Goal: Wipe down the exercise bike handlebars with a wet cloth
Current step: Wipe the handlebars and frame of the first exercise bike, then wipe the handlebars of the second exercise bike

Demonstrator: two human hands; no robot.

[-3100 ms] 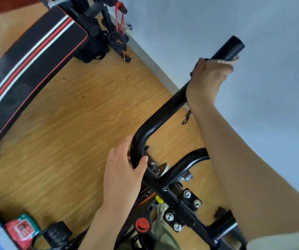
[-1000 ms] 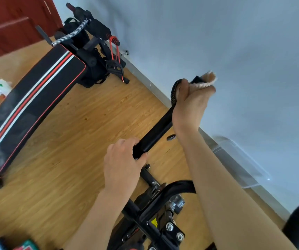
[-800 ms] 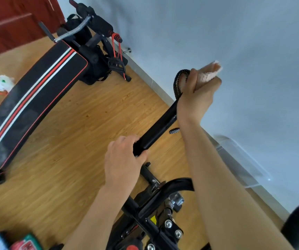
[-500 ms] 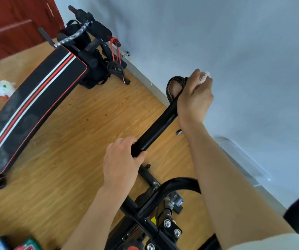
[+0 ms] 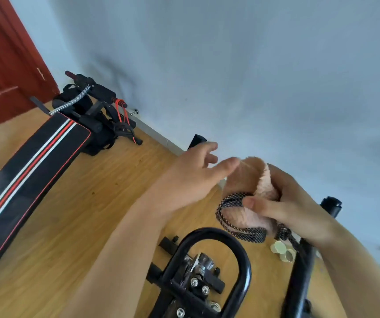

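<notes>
Nearest the camera, the exercise bike's handlebars (image 5: pixel 209 232) are curving up as a glossy black steel loop over a clamp (image 5: pixel 198 283) studded with bright bolts. A second black bar (image 5: pixel 299 278) is rising on the right to a capped round end. No hand is touching the tubes.

Just above the loop, the right hand (image 5: pixel 285 203) is holding the cloth (image 5: pixel 262 182) off the bars, its grip closed round a bunched, fluffy pink wad, thumb pressing across the front. A black-and-white braided cord (image 5: pixel 231 199) is looping out below the thumb. The left hand (image 5: pixel 189 180) is reaching in beside it, grip open and carrying nothing, thumb stretching towards the cloth's upper edge; whether it is touching is unclear.

The person seems to be refolding or regripping the cloth between passes, not wiping. The next move probably calls for a flat, fresh face of pile wrapped round a tube, with the cord kept clear.

Beyond the hands, two small cream caps (image 5: pixel 281 249) are lying on the wood-plank floor (image 5: pixel 106 180). A padded black sit-up bench (image 5: pixel 30 161) with red and white stripes is stretching leftwards. A red door (image 5: pixel 0 65) and a pale grey wall (image 5: pixel 253 65) are closing off the room.
</notes>
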